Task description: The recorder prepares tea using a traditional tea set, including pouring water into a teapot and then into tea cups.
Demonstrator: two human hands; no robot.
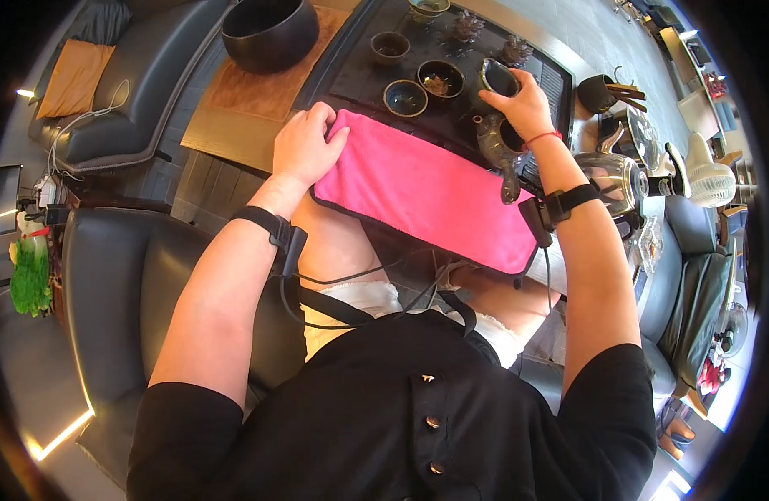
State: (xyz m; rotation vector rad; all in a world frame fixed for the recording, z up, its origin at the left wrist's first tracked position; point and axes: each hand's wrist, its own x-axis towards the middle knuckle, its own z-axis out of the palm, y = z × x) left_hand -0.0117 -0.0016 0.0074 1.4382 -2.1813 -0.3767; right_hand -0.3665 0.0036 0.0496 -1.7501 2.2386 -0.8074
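My left hand (309, 145) grips one corner of a pink cloth (422, 194) with dark edging, which hangs over the near edge of the tea tray and table. My right hand (527, 105) is closed around the rim of a dark glazed pitcher (499, 79) on the right part of the black tea tray (365, 84). Just below that hand sits a dark teapot (497, 141) with a side handle, partly hidden by my wrist. Left of the pitcher are a blue-glazed cup (405, 99) and a dark cup (441, 80) with brown bits inside.
A large black bowl (270, 34) rests on a brown cloth (253, 91) at the left. Another cup (390, 48) and small dark figurines (467, 27) stand farther back. To the right are a holder with wooden tools (596, 92) and a shiny kettle (609, 175). Cables (359, 278) cross my lap.
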